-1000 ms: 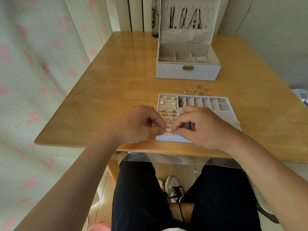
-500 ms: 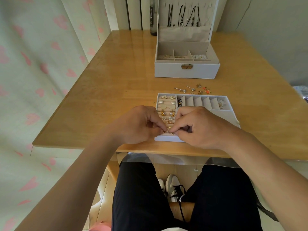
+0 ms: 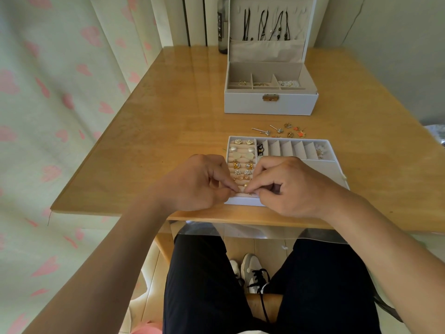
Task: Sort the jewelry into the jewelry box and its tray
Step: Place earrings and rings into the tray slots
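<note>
A white jewelry tray lies near the table's front edge, with rows of earrings set in its beige cushion on the left. My left hand and my right hand meet over the tray's front left corner. Their fingertips pinch a small gold earring at the nearest cushion row. The open white jewelry box stands farther back, necklaces hanging in its lid. Loose studs and earrings lie on the table between box and tray.
The wooden table has a curtain with pink hearts along its left side. A dark bottle stands behind the box. My legs and shoes show below the table's front edge.
Both hands stay at the tray's front left corner. Their fingertips have closed in slightly on the small gold earring at the nearest row.
</note>
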